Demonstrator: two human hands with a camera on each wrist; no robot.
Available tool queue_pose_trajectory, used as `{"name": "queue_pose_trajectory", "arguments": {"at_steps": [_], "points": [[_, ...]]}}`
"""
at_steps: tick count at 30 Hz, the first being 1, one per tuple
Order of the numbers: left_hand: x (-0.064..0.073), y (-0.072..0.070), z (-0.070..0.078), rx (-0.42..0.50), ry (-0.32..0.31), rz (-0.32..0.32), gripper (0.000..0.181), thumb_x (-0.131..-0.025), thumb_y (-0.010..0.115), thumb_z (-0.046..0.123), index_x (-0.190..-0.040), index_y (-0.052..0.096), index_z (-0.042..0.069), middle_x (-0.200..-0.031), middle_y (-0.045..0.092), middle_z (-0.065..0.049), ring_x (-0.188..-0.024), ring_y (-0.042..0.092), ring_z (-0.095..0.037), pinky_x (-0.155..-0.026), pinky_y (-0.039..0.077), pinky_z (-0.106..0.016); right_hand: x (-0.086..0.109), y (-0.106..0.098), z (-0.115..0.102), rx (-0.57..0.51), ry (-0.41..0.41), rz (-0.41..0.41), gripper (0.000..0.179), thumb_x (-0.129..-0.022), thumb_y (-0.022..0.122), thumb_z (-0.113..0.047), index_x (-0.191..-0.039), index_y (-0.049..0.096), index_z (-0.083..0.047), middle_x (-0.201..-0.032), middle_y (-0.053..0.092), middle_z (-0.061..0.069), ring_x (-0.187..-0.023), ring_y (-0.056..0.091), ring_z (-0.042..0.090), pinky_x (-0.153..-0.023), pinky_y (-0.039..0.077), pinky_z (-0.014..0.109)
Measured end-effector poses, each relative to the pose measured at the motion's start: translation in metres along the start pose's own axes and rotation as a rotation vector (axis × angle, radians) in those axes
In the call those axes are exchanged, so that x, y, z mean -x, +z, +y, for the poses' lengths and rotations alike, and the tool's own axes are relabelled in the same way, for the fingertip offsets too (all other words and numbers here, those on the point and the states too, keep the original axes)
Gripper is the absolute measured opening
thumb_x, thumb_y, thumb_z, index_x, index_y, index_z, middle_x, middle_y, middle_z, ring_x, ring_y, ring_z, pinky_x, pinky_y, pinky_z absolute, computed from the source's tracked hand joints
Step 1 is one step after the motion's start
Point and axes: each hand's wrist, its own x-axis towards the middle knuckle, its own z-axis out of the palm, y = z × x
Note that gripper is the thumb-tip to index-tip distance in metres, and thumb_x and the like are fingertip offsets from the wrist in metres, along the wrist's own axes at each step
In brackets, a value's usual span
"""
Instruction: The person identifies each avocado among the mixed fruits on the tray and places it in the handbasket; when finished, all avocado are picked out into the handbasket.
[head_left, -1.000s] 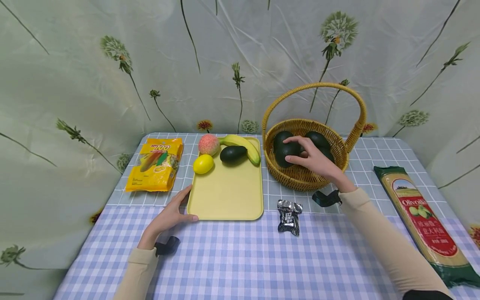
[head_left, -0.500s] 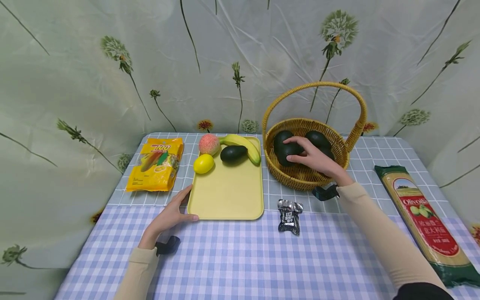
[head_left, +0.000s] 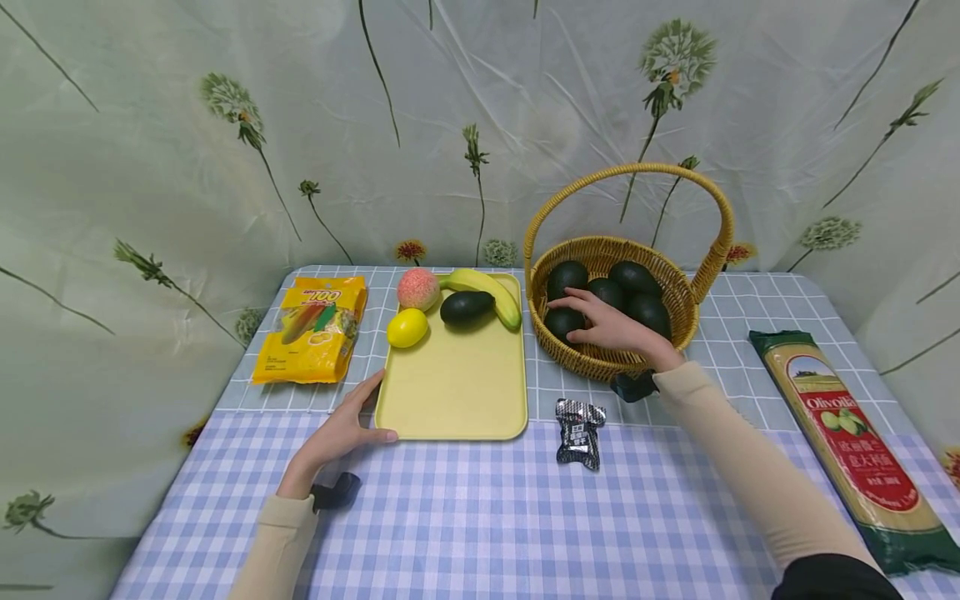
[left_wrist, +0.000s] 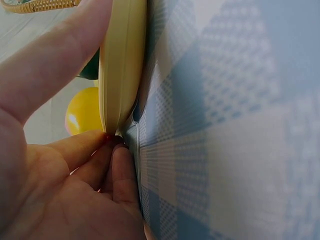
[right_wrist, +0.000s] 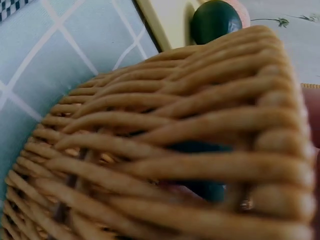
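My left hand (head_left: pixel 341 431) holds the near-left corner of a pale yellow tray (head_left: pixel 452 400), thumb at the front edge and fingertips at the side rim. On the tray lie a peach (head_left: pixel 418 288), a lemon (head_left: pixel 407 328), a banana (head_left: pixel 511 314) and a dark green avocado (head_left: pixel 467 309). My right hand (head_left: pixel 618 325) reaches into a wicker basket (head_left: pixel 551 346) with several avocados (head_left: pixel 633 277). Its fingers and thumb grip the front-left avocado (head_left: pixel 561 325) from above. In the right wrist view the basket wall (right_wrist: pixel 150 120) hides most of that hand.
A yellow bag of dried mango (head_left: pixel 311 329) lies left of the tray. A small black-and-silver wrapped snack (head_left: pixel 579 435) lies in front of the basket, and a long pasta packet (head_left: pixel 855 442) at the right. The basket handle (head_left: pixel 630 169) arches above the avocados.
My right hand has moved down and toward the basket's front left, and the avocado in its fingers now sits lower. Another avocado behind it has come into view. The left hand stays put.
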Motion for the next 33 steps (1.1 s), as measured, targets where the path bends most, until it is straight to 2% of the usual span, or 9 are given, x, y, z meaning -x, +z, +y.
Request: {"name": "queue_pose_trajectory", "arguments": {"at_steps": [4,10,13,16,23,28,33], "points": [[0.0,0.0,0.0,0.001,0.004,0.001,0.108,-0.073,0.084,0.025,-0.153,0.014,0.005,-0.155,0.016,-0.022,-0.137,0.024,-0.04,-0.11,0.018,-0.056,0.003,-0.001,0.0,-0.012,0.005,0.016,0.053,-0.095,0.055,-0.003,-0.145,0.037,0.0,-0.154,0.014,0.026,-0.133,0.031,0.044,-0.097,0.04,0.056],[0.0,0.0,-0.001,-0.003,0.0,0.001,0.108,-0.073,0.084,0.025,-0.153,0.014,0.004,-0.155,0.016,-0.022,-0.138,0.022,-0.039,-0.11,0.016,-0.056,0.013,-0.005,-0.009,-0.016,0.035,0.139,0.049,-0.096,0.056,-0.005,-0.142,0.041,-0.002,-0.146,0.034,0.024,-0.121,0.046,0.044,-0.095,0.042,0.054],[0.0,0.0,0.0,-0.001,-0.003,0.001,0.108,-0.073,0.084,0.025,-0.153,0.014,0.004,-0.155,0.016,-0.022,-0.139,0.02,-0.039,-0.11,0.014,-0.057,0.017,-0.006,-0.015,-0.053,0.053,0.188,0.046,-0.097,0.056,-0.009,-0.141,0.044,-0.004,-0.142,0.041,0.022,-0.116,0.051,0.042,-0.095,0.042,0.053],[0.0,0.0,0.0,0.001,0.0,0.001,0.109,-0.073,0.084,0.025,-0.153,0.014,0.003,-0.155,0.016,-0.022,-0.139,0.019,-0.039,-0.11,0.014,-0.057,0.018,-0.005,-0.022,-0.11,0.029,0.212,0.044,-0.098,0.056,-0.013,-0.14,0.046,-0.004,-0.139,0.045,0.021,-0.115,0.052,0.04,-0.094,0.044,0.052],[0.0,0.0,0.0,0.002,0.009,0.002,0.109,-0.073,0.084,0.025,-0.153,0.014,0.003,-0.155,0.017,-0.022,-0.138,0.021,-0.04,-0.11,0.015,-0.058,0.008,0.009,-0.04,-0.212,-0.071,0.2,0.042,-0.098,0.056,-0.017,-0.138,0.048,-0.005,-0.135,0.051,0.017,-0.103,0.059,0.03,-0.088,0.048,0.045],[0.0,0.001,0.0,-0.008,0.006,0.006,0.109,-0.073,0.084,0.026,-0.153,0.014,0.003,-0.154,0.017,-0.022,-0.137,0.022,-0.039,-0.109,0.016,-0.058,-0.01,0.028,-0.053,-0.25,-0.145,0.166,0.043,-0.097,0.058,-0.014,-0.138,0.048,-0.006,-0.137,0.05,0.015,-0.095,0.062,0.027,-0.08,0.049,0.04],[0.0,0.0,0.0,-0.011,0.008,0.005,0.109,-0.073,0.084,0.026,-0.153,0.014,0.003,-0.155,0.017,-0.023,-0.138,0.021,-0.04,-0.11,0.016,-0.058,-0.031,0.048,-0.061,-0.246,-0.15,0.138,0.049,-0.095,0.06,-0.015,-0.141,0.045,-0.005,-0.142,0.044,0.011,-0.09,0.062,0.025,-0.077,0.049,0.037]]}}
